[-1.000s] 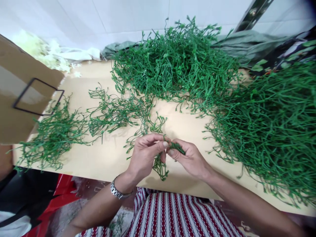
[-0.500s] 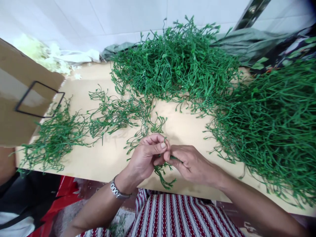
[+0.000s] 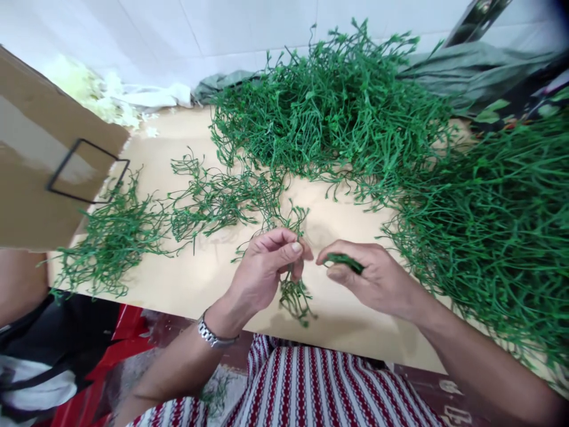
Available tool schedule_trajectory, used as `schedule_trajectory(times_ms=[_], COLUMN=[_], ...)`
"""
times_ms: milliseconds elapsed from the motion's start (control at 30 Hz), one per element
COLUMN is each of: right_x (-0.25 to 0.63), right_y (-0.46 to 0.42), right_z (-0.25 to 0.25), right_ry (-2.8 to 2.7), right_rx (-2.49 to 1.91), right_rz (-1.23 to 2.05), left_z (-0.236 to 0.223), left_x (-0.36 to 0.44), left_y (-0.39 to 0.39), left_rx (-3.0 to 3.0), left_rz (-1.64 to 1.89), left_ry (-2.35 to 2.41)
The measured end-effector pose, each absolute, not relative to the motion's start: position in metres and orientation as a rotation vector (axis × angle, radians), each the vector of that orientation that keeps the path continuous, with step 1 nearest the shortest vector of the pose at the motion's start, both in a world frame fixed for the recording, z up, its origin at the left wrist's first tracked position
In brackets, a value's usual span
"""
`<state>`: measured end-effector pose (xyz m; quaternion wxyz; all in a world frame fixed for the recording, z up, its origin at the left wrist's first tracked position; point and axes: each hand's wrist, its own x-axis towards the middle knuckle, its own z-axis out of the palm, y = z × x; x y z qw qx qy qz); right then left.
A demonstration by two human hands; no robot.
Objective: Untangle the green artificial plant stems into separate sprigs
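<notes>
My left hand (image 3: pixel 267 270), with a metal watch on the wrist, pinches a small green plastic sprig (image 3: pixel 296 296) that hangs down over the table's near edge. A short gap to the right, my right hand (image 3: pixel 371 276) is closed on a short green stem piece (image 3: pixel 344 261) held between thumb and fingers. Both hands hover just above the pale wooden table (image 3: pixel 204 279). Several loose green sprigs (image 3: pixel 213 201) lie on the table just beyond my left hand.
A big heap of green plastic stems (image 3: pixel 333 107) sits at the back, another heap (image 3: pixel 498 225) fills the right side. A smaller bunch (image 3: pixel 111 237) lies at the left beside a brown cardboard box (image 3: pixel 40 160). White petals (image 3: pixel 89 95) lie by the tiled wall.
My hands were joined on the sprig; now they have drawn apart, the right hand moving right with a short stem piece and the left keeping the branched sprig.
</notes>
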<state>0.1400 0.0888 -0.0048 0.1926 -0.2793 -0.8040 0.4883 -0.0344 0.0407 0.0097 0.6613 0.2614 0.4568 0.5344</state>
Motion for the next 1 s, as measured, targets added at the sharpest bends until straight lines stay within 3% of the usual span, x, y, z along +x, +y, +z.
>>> schedule_trajectory(times_ms=[267,600,700,1000], right_x=[0.123,0.132,0.129,0.124], right_y=[0.070,0.075,0.073,0.068], right_z=[-0.020,-0.024,-0.025,-0.032], right_ry=[-2.224,-2.003,-1.980,-1.891], right_rx=[-0.933,-0.882,-0.848,-0.884], right_rz=[1.473,1.536,1.533,1.599], left_z=[0.003,0.002,-0.002,-0.008], left_x=[-0.024,-0.033,-0.030,-0.026], left_y=[0.047,0.012,0.009,0.014], left_rx=[0.771,1.611,1.572,1.401], left_rz=[1.318,1.196,1.109,1.330], left_ry=[1.146,1.642,1.597,1.449])
